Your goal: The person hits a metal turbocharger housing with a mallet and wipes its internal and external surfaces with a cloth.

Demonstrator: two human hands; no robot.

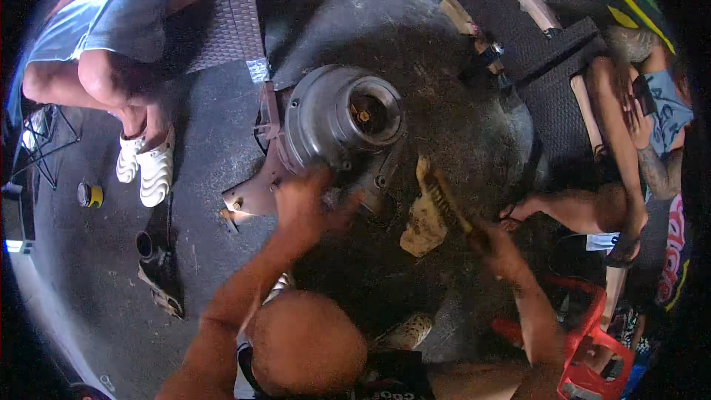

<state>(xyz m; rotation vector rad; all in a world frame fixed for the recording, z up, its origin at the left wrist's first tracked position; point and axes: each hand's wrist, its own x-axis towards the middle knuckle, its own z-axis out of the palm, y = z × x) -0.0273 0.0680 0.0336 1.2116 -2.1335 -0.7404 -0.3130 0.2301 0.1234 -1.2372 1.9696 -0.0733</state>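
Observation:
A grey metal bell-shaped housing [318, 115], with a round opening on its upper right side, rests on a brown metal bracket [255, 189] on the floor. My left hand [305, 196] is at the near lower edge of the housing, blurred, its thumb stretched out to the right and nothing seen in it. Whether it touches the metal is hard to tell. In my right hand [500, 248] is a wire brush [450, 201], gripped by its handle, its bristle end pointing up and left. Beneath the brush lies a stained yellowish rag [424, 228].
Two seated people are nearby: one at upper left in white clogs [155, 170], one at right. Dark woven furniture [241, 11] stands behind the housing. A yellow-and-black can [90, 195], a dark boot-like object [157, 270] and a red plastic frame [592, 348] lie around me.

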